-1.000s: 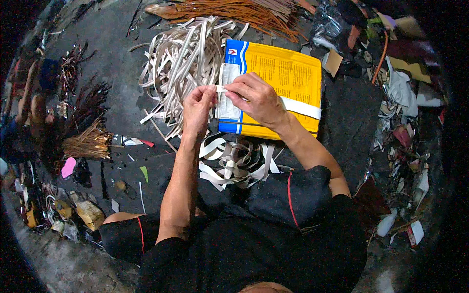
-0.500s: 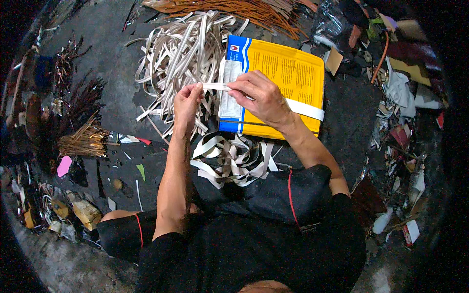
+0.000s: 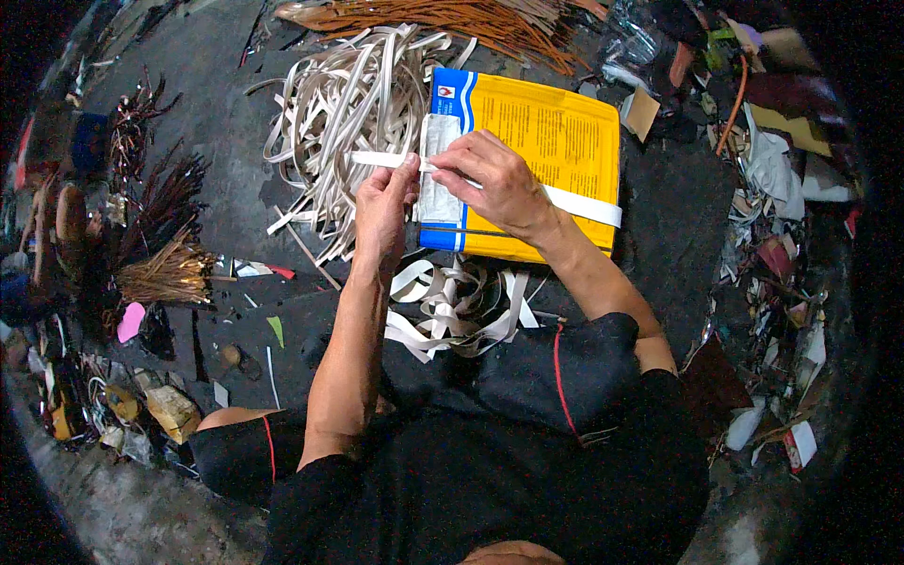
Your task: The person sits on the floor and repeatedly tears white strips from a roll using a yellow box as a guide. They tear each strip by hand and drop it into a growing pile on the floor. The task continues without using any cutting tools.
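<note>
A narrow white strip [image 3: 377,158] runs between my two hands above the left edge of a yellow and blue pack [image 3: 546,122]. My left hand [image 3: 384,202] pinches it between thumb and fingers, and its free end sticks out to the left. My right hand [image 3: 494,179] holds the same strip just to the right, with curled fingertips. A wider white band [image 3: 584,205] lies across the pack, partly under my right wrist. Beyond my left hand is a heap of long, pale strips [image 3: 348,104]. Loose white coils [image 3: 452,306] lie between the pack and my lap.
Brown strips [image 3: 443,21] lie along the far edge. At the left is a bundle of thin brown sticks [image 3: 168,268], with a pink scrap [image 3: 131,321] nearby. Mixed scraps and a crumpled white sheet [image 3: 774,169] line the right side of the dark floor.
My left hand has slid right along the strip, closer to my right hand. More of the strip's end now shows left of its fingers. My right hand has shifted slightly left.
</note>
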`<state>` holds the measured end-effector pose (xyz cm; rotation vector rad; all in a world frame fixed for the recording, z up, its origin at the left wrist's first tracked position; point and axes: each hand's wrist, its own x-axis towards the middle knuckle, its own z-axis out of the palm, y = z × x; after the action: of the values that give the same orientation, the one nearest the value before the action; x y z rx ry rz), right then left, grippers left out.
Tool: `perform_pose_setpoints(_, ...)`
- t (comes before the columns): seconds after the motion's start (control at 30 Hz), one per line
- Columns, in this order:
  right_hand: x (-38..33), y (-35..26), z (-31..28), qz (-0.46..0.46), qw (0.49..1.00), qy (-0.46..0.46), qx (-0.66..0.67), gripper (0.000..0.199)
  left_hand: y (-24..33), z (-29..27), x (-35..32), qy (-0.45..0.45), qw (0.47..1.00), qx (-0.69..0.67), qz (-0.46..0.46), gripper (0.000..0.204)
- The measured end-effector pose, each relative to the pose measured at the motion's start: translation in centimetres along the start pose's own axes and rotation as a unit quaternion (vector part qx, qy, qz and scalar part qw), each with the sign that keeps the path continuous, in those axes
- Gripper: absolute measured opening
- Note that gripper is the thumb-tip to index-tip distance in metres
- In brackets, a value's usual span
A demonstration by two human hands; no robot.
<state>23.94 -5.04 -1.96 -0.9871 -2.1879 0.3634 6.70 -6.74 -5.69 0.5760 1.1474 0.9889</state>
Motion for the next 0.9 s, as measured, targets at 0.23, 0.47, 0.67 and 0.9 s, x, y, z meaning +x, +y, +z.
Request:
perform_pose_setpoints(0.23, -0.4, 0.3, -0.2, -0.003, 1.0, -0.002, -0.011, 0.017, -1.4, -1.9, 2.0, 0.018, 0.998, -0.058, -0.01, 0.022)
perform_pose_setpoints(0.47, -0.2, 0.0, -0.2, 0.01, 1.0, -0.004, 0.011, 0.014, -4.0, -6.1, 5.4, 0.047, 0.998, -0.049, 0.004, 0.024)
perform_pose_setpoints(0.67, -0.3, 0.2, -0.1, 0.008, 1.0, 0.002, -0.005, 0.014, -1.6, -3.2, 2.6, 0.043, 0.946, -0.318, -0.048, 0.025)
perform_pose_setpoints(0.9, -0.2, 0.0, 0.1, 0.0, 1.0, -0.007, -0.003, 0.015, 0.3, -0.1, -0.1, 0.011, 1.0, -0.004, -0.014, 0.022)
